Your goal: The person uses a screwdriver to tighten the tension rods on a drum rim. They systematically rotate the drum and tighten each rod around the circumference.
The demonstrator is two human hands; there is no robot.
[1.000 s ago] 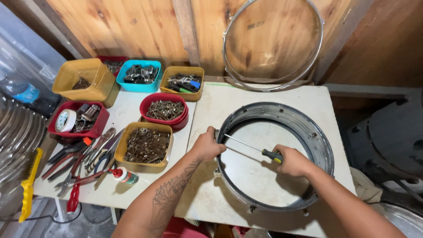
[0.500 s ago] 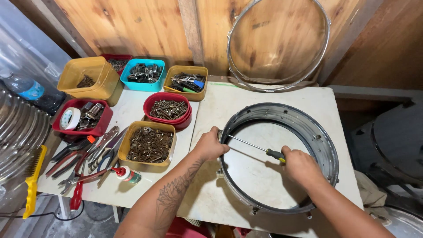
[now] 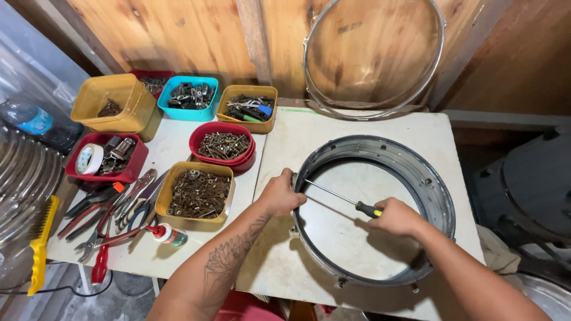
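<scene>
A shallow grey metal drum shell (image 3: 433, 190) lies flat on the white table (image 3: 279, 148). My left hand (image 3: 281, 194) grips the shell's left rim from outside. My right hand (image 3: 397, 216) is inside the ring, closed around the black and yellow handle of a long screwdriver (image 3: 342, 197). Its thin shaft points left, with the tip against the inner wall just beside my left hand.
Plastic tubs of screws and hardware stand at the left: yellow (image 3: 196, 191), red (image 3: 222, 145), another red with tape (image 3: 106, 158), blue (image 3: 188, 96). Pliers (image 3: 107, 214), a small bottle (image 3: 169, 235) and a yellow brush (image 3: 41, 238) lie near the edge. A metal hoop (image 3: 375, 56) leans on the wooden wall.
Both hands and the screwdriver keep the same hold on the shell. Only the camera view has shifted slightly.
</scene>
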